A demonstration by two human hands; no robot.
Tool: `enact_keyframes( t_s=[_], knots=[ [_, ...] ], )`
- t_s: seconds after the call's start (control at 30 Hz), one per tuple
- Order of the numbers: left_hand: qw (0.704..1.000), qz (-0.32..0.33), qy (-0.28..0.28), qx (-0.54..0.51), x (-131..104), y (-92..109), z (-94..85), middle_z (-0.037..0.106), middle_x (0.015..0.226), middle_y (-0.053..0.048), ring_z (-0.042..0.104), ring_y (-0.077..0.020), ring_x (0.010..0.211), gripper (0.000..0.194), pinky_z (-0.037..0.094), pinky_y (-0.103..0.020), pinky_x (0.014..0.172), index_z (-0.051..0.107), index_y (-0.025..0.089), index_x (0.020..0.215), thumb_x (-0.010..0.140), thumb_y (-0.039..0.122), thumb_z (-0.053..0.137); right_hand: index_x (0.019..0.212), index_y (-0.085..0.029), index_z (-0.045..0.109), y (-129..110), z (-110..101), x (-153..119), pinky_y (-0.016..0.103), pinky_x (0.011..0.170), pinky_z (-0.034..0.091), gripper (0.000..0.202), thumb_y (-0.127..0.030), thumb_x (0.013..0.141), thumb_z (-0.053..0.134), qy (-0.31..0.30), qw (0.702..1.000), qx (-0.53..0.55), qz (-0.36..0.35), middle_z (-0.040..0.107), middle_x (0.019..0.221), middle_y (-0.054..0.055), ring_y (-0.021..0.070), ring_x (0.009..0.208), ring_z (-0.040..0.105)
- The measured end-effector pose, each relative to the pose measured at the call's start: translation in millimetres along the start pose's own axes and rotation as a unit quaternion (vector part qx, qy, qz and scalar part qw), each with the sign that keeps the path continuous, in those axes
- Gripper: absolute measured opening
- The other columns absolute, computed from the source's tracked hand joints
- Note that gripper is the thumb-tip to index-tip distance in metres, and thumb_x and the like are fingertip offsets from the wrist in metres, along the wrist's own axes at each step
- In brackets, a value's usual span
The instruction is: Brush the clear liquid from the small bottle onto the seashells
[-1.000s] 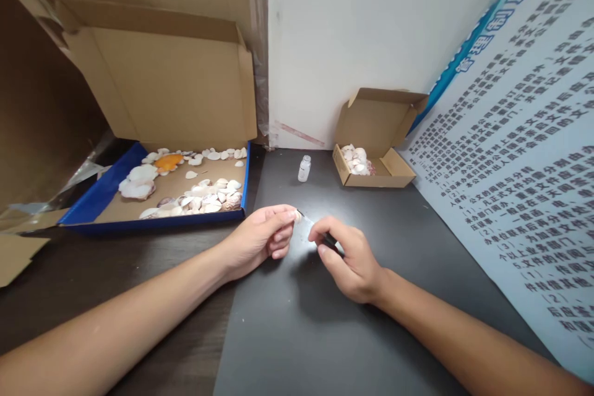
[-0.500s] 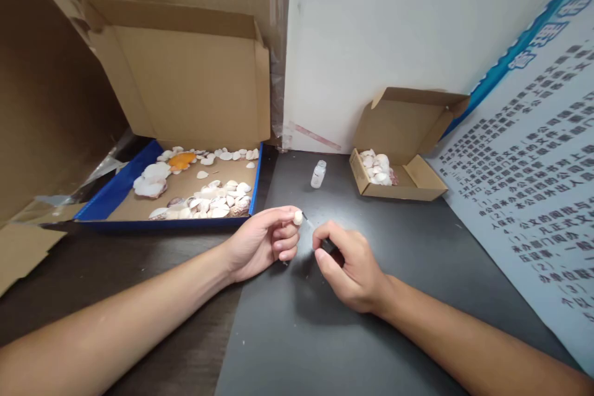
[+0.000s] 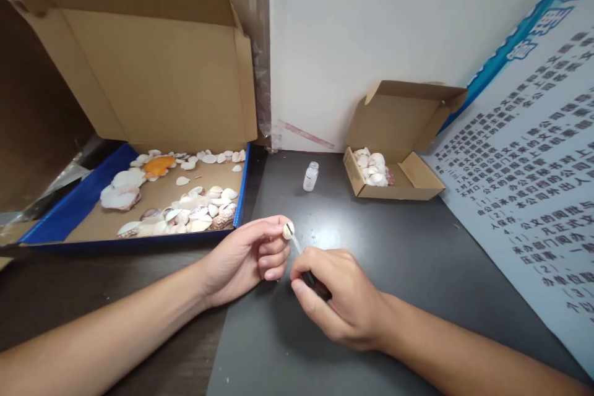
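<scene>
While my left hand (image 3: 250, 253) pinches a small pale shell (image 3: 288, 231) between thumb and forefinger, its other fingers curled loosely below, my right hand (image 3: 341, 297) is closed around the dark handle of a thin applicator (image 3: 295, 244). Its clear stem slants up out of my grip toward the left, and its dark tip lies against the face of the small pale shell. Both my hands are raised close together over the left part of a dark grey mat (image 3: 362, 210), which lies on a dark brown table (image 3: 139, 266).

Beyond my fingers, an uncapped little bottle (image 3: 310, 177) stands upright on the mat. Farther to the right I have a small cardboard box (image 3: 427, 174) with its lid up, and a heap of whitish shells (image 3: 371, 167) fills its left side. To my left, a larger blue-walled box (image 3: 171, 239) lies open. Pale and brownish shells (image 3: 199, 213) are piled along its near wall, a row of others runs along the back, and an orange shell (image 3: 159, 166) sits behind some big white shells (image 3: 121, 190). A white panel (image 3: 352, 43) rises behind the bottle, and a printed sheet (image 3: 529, 154) slants along my right.
</scene>
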State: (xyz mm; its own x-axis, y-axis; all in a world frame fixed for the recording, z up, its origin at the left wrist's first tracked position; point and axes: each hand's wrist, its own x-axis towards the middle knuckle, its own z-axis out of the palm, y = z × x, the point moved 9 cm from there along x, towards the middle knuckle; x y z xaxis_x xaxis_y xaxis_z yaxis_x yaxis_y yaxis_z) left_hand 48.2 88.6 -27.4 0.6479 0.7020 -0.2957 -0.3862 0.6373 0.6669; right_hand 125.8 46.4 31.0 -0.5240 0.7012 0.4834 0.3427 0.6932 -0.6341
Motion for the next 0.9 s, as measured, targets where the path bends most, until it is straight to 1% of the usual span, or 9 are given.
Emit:
enact_keyframes(
  t_s=[0.13, 0.27, 0.4, 0.47, 0.57, 0.63, 0.73, 0.83, 0.9],
  knots=[
    [1.000, 0.004, -0.005, 0.013, -0.4, -0.4, 0.6, 0.022, 0.058, 0.006, 0.018, -0.0087, 0.051, 0.019, 0.028, -0.019, 0.047, 0.057, 0.016, 0.072, 0.090, 0.018, 0.050, 0.090, -0.020, 0.056, -0.4, -1.1, -2.0, 0.023, 0.050, 0.035, 0.007, -0.016, 0.091, 0.050, 0.014, 1.000, -0.008, 0.007, 0.055, 0.058, -0.006, 0.0096, 0.046, 0.046],
    [1.000, 0.004, 0.000, 0.013, -0.9, -0.6, -0.2, 0.022, 0.058, 0.006, 0.018, -0.0091, 0.051, 0.020, 0.027, -0.020, 0.047, 0.056, 0.016, 0.071, 0.090, 0.018, 0.051, 0.090, -0.019, 0.057, -8.4, 1.5, -2.4, 0.024, 0.053, 0.038, 0.006, -0.018, 0.091, 0.051, 0.004, 0.999, -0.018, -0.037, 0.062, 0.066, -0.002, 0.0108, 0.052, 0.052],
    [1.000, 0.002, 0.003, 0.020, -1.4, -0.7, -0.4, 0.022, 0.058, 0.006, 0.019, -0.0092, 0.051, 0.019, 0.027, -0.020, 0.048, 0.056, 0.016, 0.072, 0.090, 0.018, 0.050, 0.091, -0.019, 0.058, -2.4, 0.2, -1.4, 0.022, 0.050, 0.037, 0.009, -0.019, 0.093, 0.049, 0.010, 1.000, -0.012, -0.008, 0.060, 0.060, -0.004, 0.0098, 0.047, 0.049],
    [1.000, 0.003, 0.005, 0.020, -1.7, -0.7, -0.6, 0.023, 0.059, 0.006, 0.019, -0.0092, 0.051, 0.018, 0.027, -0.020, 0.048, 0.056, 0.016, 0.074, 0.091, 0.017, 0.049, 0.091, -0.019, 0.058, -3.2, -0.9, -1.5, 0.022, 0.050, 0.038, 0.010, -0.019, 0.093, 0.048, 0.016, 1.000, -0.014, -0.011, 0.061, 0.062, -0.003, 0.0097, 0.047, 0.049],
    [1.000, -0.002, 0.014, 0.008, -2.3, -1.8, -1.7, 0.023, 0.059, 0.006, 0.018, -0.0090, 0.051, 0.017, 0.027, -0.019, 0.048, 0.055, 0.016, 0.074, 0.090, 0.016, 0.049, 0.087, -0.019, 0.057, -9.7, 4.7, -2.7, 0.024, 0.052, 0.038, 0.011, -0.020, 0.092, 0.047, -0.009, 0.998, -0.030, -0.045, 0.064, 0.067, -0.001, 0.0110, 0.051, 0.051],
    [1.000, -0.004, 0.015, 0.005, -2.5, -2.1, -1.6, 0.022, 0.059, 0.007, 0.018, -0.0088, 0.051, 0.019, 0.027, -0.019, 0.048, 0.054, 0.016, 0.073, 0.091, 0.016, 0.049, 0.086, -0.019, 0.057, -7.8, 6.9, -3.3, 0.024, 0.051, 0.037, 0.011, -0.021, 0.092, 0.048, -0.016, 0.999, -0.035, -0.035, 0.062, 0.063, -0.002, 0.0108, 0.050, 0.050],
    [1.000, 0.000, 0.012, 0.011, -2.1, -0.8, -0.9, 0.023, 0.059, 0.006, 0.018, -0.0088, 0.051, 0.019, 0.027, -0.019, 0.048, 0.056, 0.016, 0.073, 0.092, 0.016, 0.049, 0.087, -0.019, 0.057, -2.7, 4.1, -3.0, 0.023, 0.049, 0.035, 0.010, -0.021, 0.093, 0.049, 0.000, 0.999, -0.033, -0.010, 0.058, 0.057, -0.005, 0.0098, 0.046, 0.046],
    [1.000, -0.001, 0.010, 0.007, -1.7, -1.1, -1.4, 0.023, 0.059, 0.007, 0.017, -0.0086, 0.052, 0.016, 0.028, -0.019, 0.048, 0.057, 0.016, 0.076, 0.091, 0.016, 0.050, 0.087, -0.019, 0.057, -6.5, 6.4, -2.0, 0.024, 0.052, 0.037, 0.010, -0.019, 0.092, 0.048, -0.015, 0.999, -0.038, -0.034, 0.062, 0.065, -0.002, 0.0107, 0.051, 0.050],
    [1.000, -0.004, 0.011, 0.006, -1.7, -1.7, -2.3, 0.022, 0.059, 0.007, 0.017, -0.0085, 0.052, 0.014, 0.028, -0.019, 0.048, 0.057, 0.016, 0.078, 0.091, 0.016, 0.051, 0.086, -0.018, 0.057, -5.7, 9.7, -2.0, 0.024, 0.053, 0.037, 0.011, -0.020, 0.092, 0.047, -0.035, 0.998, -0.037, -0.031, 0.063, 0.068, -0.001, 0.0112, 0.053, 0.051]
  ],
)
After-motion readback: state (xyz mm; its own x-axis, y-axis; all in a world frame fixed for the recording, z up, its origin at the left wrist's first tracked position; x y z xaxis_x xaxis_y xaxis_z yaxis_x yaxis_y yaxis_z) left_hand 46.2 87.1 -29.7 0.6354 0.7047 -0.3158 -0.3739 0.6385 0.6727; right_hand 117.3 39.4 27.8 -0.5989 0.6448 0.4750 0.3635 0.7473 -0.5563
